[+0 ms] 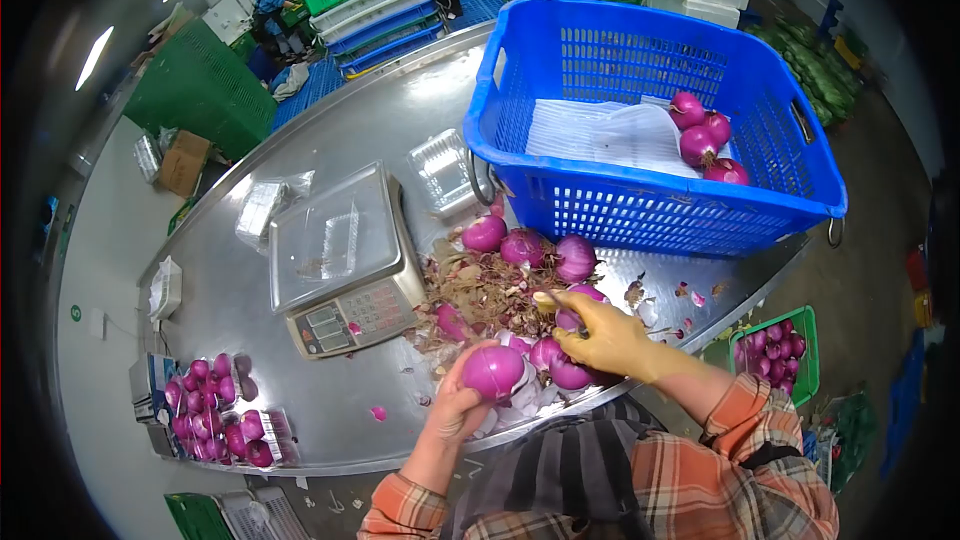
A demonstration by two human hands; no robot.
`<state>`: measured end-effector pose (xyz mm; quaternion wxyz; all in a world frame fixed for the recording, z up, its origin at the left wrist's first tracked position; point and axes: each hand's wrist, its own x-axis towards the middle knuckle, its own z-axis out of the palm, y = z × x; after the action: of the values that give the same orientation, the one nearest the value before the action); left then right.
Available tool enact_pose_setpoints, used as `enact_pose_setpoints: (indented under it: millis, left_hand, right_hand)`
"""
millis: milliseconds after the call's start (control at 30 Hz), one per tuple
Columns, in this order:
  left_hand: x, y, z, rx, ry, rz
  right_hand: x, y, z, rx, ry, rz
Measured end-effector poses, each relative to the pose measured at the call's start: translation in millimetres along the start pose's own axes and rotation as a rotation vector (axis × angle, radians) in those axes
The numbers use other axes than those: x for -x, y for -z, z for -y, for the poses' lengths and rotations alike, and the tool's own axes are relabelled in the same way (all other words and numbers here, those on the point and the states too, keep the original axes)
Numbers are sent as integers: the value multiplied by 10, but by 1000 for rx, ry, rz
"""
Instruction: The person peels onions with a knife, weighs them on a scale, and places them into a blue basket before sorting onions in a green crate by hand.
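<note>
A peeled purple onion (493, 372) is in my left hand (459, 402), whose fingers wrap round its left side. My right hand (603, 338), in a yellowish glove, is just right of it over other onions (570, 371). Its fingers are bent round a small, thin tool whose kind I cannot make out. Behind both hands lies a heap of brown skins and roots (490, 285), with onions (521, 247) along its back edge. Pale peelings (530, 397) lie under the held onion.
A blue crate (650, 202) with several onions stands at the back right. Left of the heap is a scale (345, 250). Packed onions (215, 410) sit at the table's left end. A green crate of onions (808, 365) is low on the right. A person (270, 0) stands far back.
</note>
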<state>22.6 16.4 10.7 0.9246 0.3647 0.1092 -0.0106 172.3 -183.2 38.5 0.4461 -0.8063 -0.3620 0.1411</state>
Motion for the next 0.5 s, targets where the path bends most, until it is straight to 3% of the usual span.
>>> enact_pose_setpoints:
  millis: [100,133,233,333,367,433,467,500]
  left_hand:
    - [-114,-128,139,65,-179,-126]
    - [-137,-147,169,55,-219,-63]
    - [-158,-305,135,-130,-192,-84]
    - [-133,-339,31,-198,-57,-187]
    - [-108,-322,10,-219,-7,-241]
    - [-139,-214,92,-643,-55,-305]
    - [-169,-198,161,-756,-19,-377]
    - [-200,-37,344,-981,-119,-420]
  right_hand:
    - [-15,169,441,-713,-570,401]
    - [-16,174,587,-693,-632,420]
    - [-16,-35,397,-769,-519,388]
    - [-7,-105,359,-313,-129,149]
    - [-5,-95,405,-301,-144,188]
    - [-47,-58,536,-276,-139,294]
    - [-27,-142,466,-154,14,218]
    - [-5,-209,420,-279,-53,228]
